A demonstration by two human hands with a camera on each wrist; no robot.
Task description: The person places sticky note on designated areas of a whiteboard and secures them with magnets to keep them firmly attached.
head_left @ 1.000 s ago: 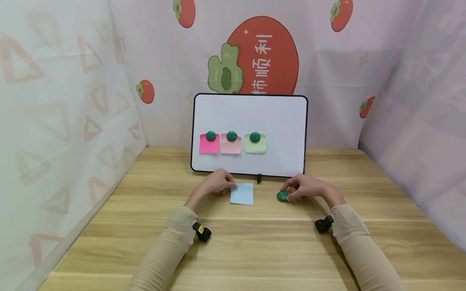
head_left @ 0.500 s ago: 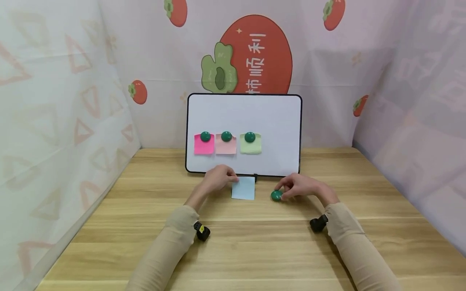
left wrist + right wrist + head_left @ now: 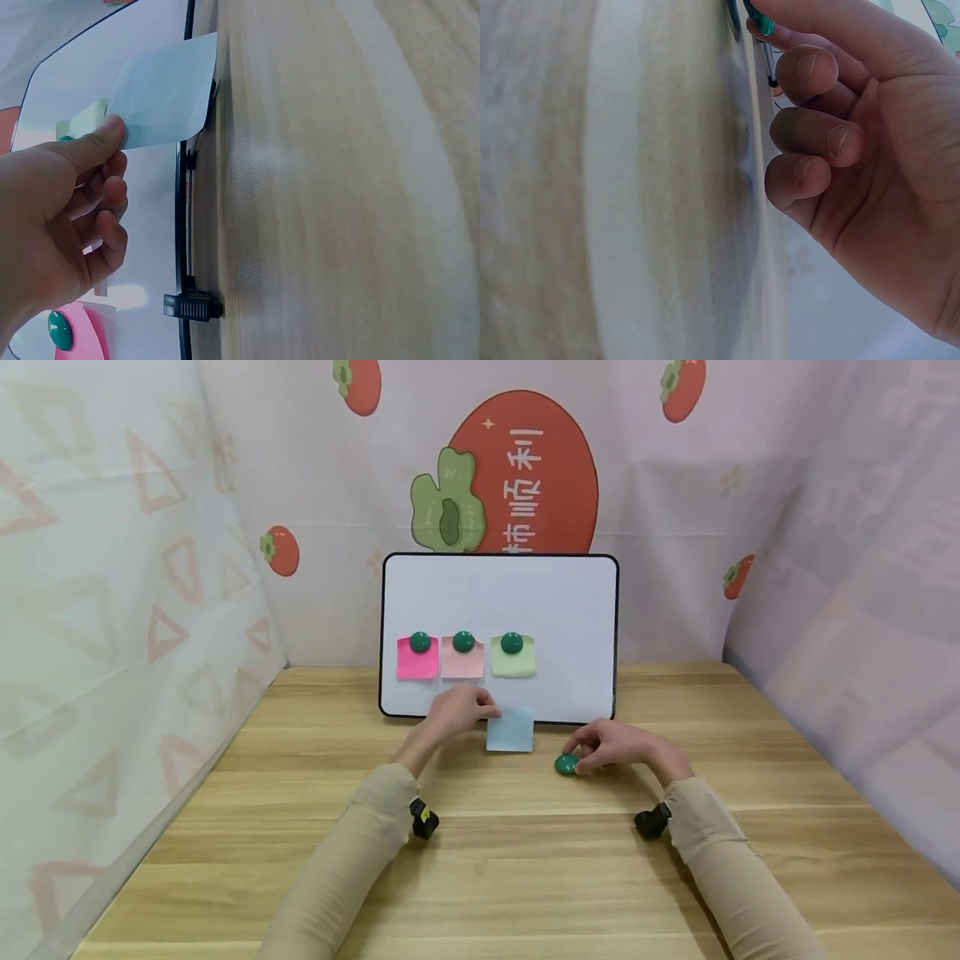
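Observation:
A light blue sticky note (image 3: 511, 732) hangs from my left hand (image 3: 459, 708), pinched at its upper left corner between thumb and finger. In the left wrist view the note (image 3: 166, 94) is held in front of the whiteboard's lower edge. To the right, my right hand (image 3: 617, 744) grips a round green magnet (image 3: 566, 764) between thumb and index finger, low over the table. Only a sliver of that magnet (image 3: 762, 21) shows in the right wrist view, where the other fingers of the hand (image 3: 855, 142) are curled.
A black-framed whiteboard (image 3: 573, 610) stands at the back of the wooden table (image 3: 480, 877). On it, green magnets hold a hot pink note (image 3: 417, 665), a pale pink note (image 3: 462, 665) and a pale green note (image 3: 513, 665). Patterned curtains (image 3: 330, 602) enclose the back and sides.
My left hand has raised the blue note from the table, up and slightly right, to the board's lower edge. The right hand stays nearly still with the magnet; the head view has shifted slightly.

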